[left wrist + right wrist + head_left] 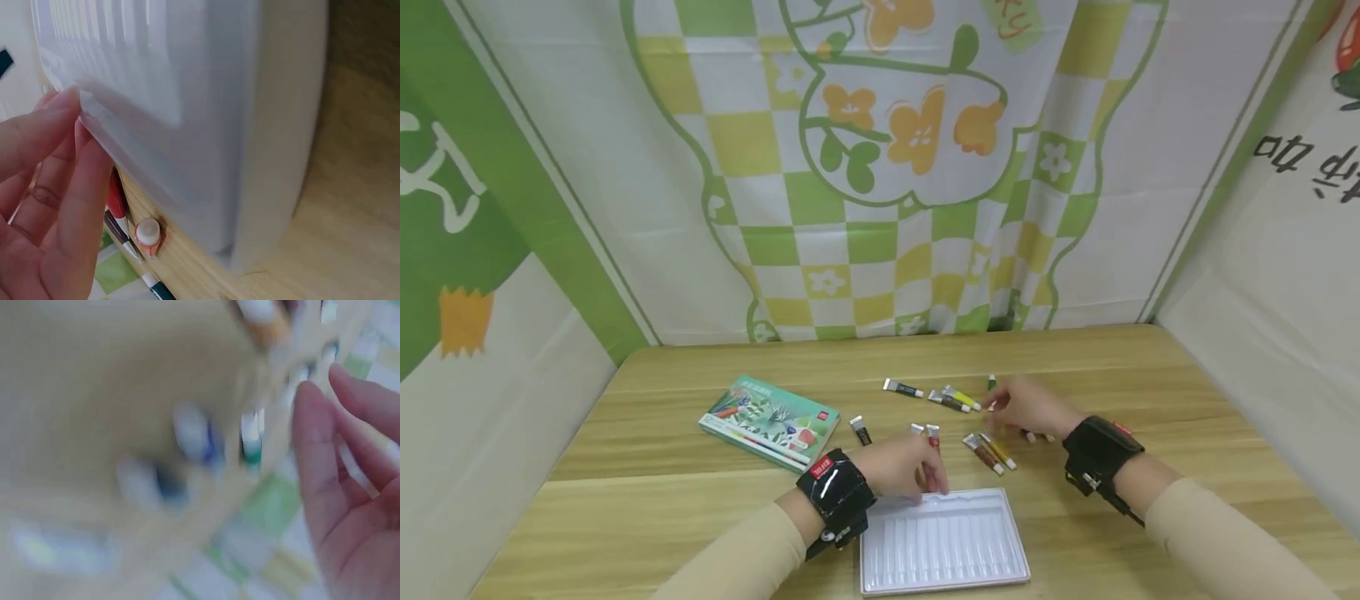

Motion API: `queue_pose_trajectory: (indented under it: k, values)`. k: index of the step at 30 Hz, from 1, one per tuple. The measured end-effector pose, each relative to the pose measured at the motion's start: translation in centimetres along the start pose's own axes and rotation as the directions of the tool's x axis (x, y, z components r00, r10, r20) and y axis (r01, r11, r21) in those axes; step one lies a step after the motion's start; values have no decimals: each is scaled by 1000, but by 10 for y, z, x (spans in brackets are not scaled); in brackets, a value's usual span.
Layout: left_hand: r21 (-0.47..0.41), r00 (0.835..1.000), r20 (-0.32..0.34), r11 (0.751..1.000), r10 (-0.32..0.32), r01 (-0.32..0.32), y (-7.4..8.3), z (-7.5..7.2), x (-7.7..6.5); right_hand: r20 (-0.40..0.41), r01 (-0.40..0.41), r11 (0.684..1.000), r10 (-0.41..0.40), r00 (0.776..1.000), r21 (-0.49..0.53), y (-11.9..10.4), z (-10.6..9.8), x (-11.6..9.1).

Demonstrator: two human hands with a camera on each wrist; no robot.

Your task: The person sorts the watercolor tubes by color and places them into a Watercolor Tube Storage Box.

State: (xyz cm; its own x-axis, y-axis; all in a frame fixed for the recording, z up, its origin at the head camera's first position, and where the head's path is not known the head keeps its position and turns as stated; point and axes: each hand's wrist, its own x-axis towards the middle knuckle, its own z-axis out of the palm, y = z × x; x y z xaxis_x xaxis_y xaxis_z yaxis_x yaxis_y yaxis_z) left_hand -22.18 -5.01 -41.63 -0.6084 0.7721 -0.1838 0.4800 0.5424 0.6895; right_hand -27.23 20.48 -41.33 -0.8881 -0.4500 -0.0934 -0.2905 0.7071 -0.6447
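My left hand (901,467) pinches the far rim of a white plastic tray (942,533) with a row of narrow slots; thumb and finger meet on that edge in the left wrist view. Beyond these fingers lies a red paint tube (933,435). My right hand (1033,406) is among the scattered paint tubes, fingertips close to a green tube (992,382). Its thumb and fingers stand apart in the right wrist view, nothing showing between them. Nearby lie a yellow-green tube (962,397), a brown tube (982,454) and an ochre tube (1000,451).
A green illustrated box (772,421) lies at the left of the wooden table (625,492). Between it and my left hand is a black tube (861,431); another dark tube (902,388) lies farther back. A checked curtain (820,250) hangs behind the table.
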Motion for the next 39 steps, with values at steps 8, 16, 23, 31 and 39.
queue_pose_trajectory:
  k: [8,16,23,31,39]
  values:
    - [12,1000,22,1000,0,0,-1,1,0,-4,160,873,-182,983,-460,6,-12,33]
    - [-45,998,56,999,19,-16,0,-7,-4,-11,239,808,-290,957,-538,21,-4,35]
    - [-181,984,-149,981,-93,65,-24,-38,-11,-86,214,845,-290,953,-490,11,-8,42]
    - [-250,840,-461,950,-288,188,-58,-73,-6,-21,134,975,-140,990,-179,-49,20,74]
    - [-176,769,-518,926,-375,333,-64,-73,11,13,100,980,-99,995,-174,-74,60,105]
